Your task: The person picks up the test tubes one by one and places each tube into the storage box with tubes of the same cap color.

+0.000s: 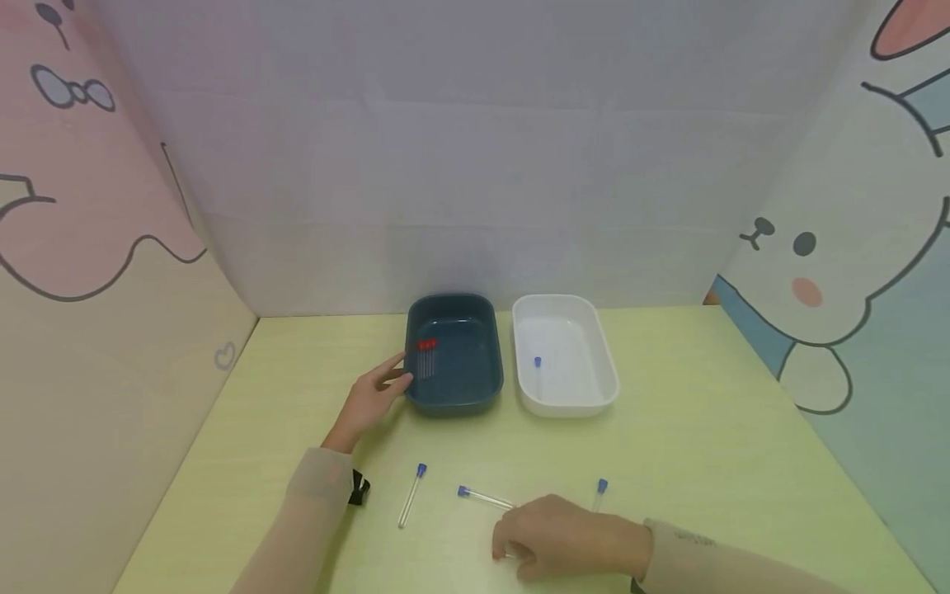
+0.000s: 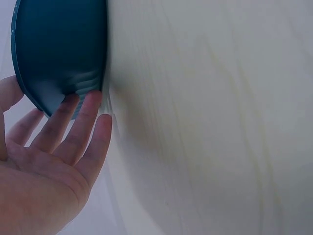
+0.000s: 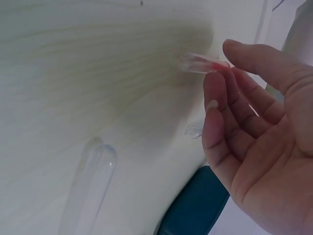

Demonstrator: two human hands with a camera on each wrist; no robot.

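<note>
My right hand (image 1: 567,536) is low over the table, pinching a clear test tube (image 3: 198,63) with a red end between thumb and fingers; in the head view the hand mostly hides it. My left hand (image 1: 371,400) touches the left side of a dark blue tray (image 1: 463,396). In the left wrist view its extended fingers (image 2: 83,117) lie against the tray's outer wall, the thumb at the rim. Red-capped test tubes (image 1: 426,363) lie side by side inside that tray. Around the right hand are blue-capped test tubes: one at left (image 1: 411,499), another beside the knuckles (image 1: 482,497).
Right of the dark tray stands a white tray (image 1: 604,384) with one blue-capped test tube (image 1: 538,375) in it. A further blue-capped tube (image 1: 602,487) shows partly behind the right wrist. A pale back wall (image 1: 475,181) and printed side panels enclose the yellow-green table (image 1: 683,421).
</note>
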